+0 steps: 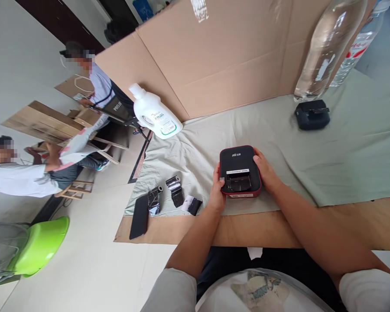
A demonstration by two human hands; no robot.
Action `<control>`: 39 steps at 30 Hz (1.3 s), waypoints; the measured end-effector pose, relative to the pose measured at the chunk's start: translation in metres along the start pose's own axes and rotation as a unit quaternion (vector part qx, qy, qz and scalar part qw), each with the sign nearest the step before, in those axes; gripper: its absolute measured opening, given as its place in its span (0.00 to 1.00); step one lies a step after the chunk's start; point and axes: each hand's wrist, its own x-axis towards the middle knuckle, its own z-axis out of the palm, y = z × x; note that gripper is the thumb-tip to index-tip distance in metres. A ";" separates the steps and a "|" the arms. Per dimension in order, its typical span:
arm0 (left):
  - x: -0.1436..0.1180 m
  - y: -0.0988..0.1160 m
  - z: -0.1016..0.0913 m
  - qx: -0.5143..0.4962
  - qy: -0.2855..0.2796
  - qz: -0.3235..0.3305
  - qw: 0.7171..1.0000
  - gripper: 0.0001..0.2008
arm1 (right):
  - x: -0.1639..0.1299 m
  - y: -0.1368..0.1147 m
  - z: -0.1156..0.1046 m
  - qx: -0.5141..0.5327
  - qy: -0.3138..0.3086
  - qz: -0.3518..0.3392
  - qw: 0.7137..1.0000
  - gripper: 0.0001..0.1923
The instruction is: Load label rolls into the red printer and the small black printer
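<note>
Bracing the small printer [240,171] on the cloth [344,147], left hand [217,190] and right hand [265,172] clasp its sides, steadying it squarely.

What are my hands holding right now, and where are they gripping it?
Both hands grip the black and red label printer by its sides as it sits on the cloth: left hand on its left edge, right hand on its right.

printer [240,171] on cloth [344,151], between both hands; rolls [175,190] at nine o'clock; pouch [312,114] at two o'clock; jug [156,112] at ten o'clock.
</note>
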 end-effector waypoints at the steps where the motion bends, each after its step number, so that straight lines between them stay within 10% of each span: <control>1: 0.002 0.002 0.001 -0.002 0.007 -0.004 1.000 0.33 | -0.002 -0.003 0.000 -0.032 0.030 -0.029 0.999 0.28; 8: 0.011 0.014 0.002 0.014 0.027 -0.031 0.999 0.30 | -0.021 -0.032 -0.004 -0.210 -0.010 -0.338 0.917 0.12; 19: 0.012 0.015 0.004 0.069 0.041 -0.008 0.997 0.34 | -0.025 -0.031 0.001 -0.229 -0.042 -0.304 0.924 0.14; 29: 0.006 0.021 -0.003 0.155 0.044 0.014 0.987 0.25 | -0.016 -0.014 -0.002 -0.133 0.095 -0.261 0.951 0.24; 33: 0.016 0.047 0.002 0.343 0.043 0.145 0.927 0.14 | -0.009 -0.006 -0.001 -0.122 0.132 -0.209 0.961 0.21; 39: 0.065 0.061 0.028 0.557 -0.189 0.153 0.794 0.09 | -0.009 -0.003 0.001 -0.123 0.133 -0.206 0.962 0.19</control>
